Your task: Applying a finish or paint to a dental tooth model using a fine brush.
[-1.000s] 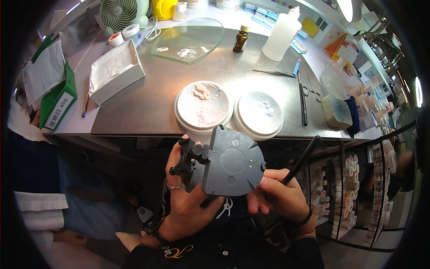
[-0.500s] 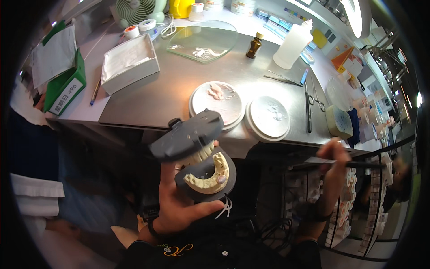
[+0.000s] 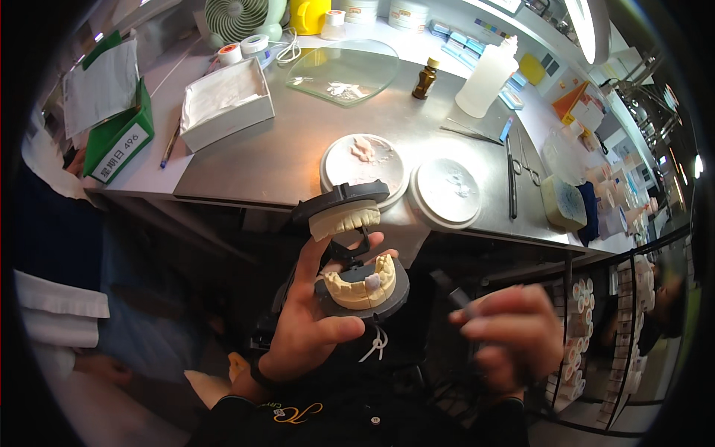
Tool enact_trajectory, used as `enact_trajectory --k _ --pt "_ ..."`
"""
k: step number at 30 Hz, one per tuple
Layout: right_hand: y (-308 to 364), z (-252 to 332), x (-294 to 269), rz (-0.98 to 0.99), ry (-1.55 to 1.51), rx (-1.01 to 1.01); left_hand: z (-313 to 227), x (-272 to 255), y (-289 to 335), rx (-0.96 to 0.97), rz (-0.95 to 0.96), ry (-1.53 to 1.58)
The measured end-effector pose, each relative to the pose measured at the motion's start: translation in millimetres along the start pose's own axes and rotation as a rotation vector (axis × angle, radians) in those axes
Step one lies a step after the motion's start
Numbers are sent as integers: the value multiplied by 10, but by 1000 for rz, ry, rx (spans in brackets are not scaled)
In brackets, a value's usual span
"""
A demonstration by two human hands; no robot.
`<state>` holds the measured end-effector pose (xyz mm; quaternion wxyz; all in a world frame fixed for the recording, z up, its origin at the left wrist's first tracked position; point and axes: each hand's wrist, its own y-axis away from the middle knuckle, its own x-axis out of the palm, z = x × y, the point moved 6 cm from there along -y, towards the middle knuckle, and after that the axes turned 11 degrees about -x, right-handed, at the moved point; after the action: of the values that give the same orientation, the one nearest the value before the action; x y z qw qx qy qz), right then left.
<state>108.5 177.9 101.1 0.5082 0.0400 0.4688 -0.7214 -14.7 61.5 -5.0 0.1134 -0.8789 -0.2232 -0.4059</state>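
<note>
My left hand is closed around a dark grey dental articulator, thumb at its base and fingers behind it. The articulator is swung apart. A cream upper tooth cast hangs from its top plate, and a cream lower cast sits on the round base. One tooth on the lower cast is pale greyish lilac. To the right, apart from the casts, my right hand pinches a slim dark tool pointing up and left; motion blurs it, so its kind is unclear.
On the metal-topped bench stand two round white dishes, one with pinkish paste. Behind are a white box, a glass plate, a brown bottle and a squeeze bottle. Tweezers, scissors and a sponge lie right. Another person sits left.
The articulator has turned so the tooth fronts face me, its upper half tipped further back. My right hand has come down and inward, and its tool now points toward the casts.
</note>
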Motion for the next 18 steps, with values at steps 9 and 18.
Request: enact_trajectory --k 9,18 --pt "-43 -50 400 -125 -27 -296 37 27 -22 -28 -113 -77" --pt "-92 -41 431 -149 32 -289 1 9 -49 -2 -27 -58"
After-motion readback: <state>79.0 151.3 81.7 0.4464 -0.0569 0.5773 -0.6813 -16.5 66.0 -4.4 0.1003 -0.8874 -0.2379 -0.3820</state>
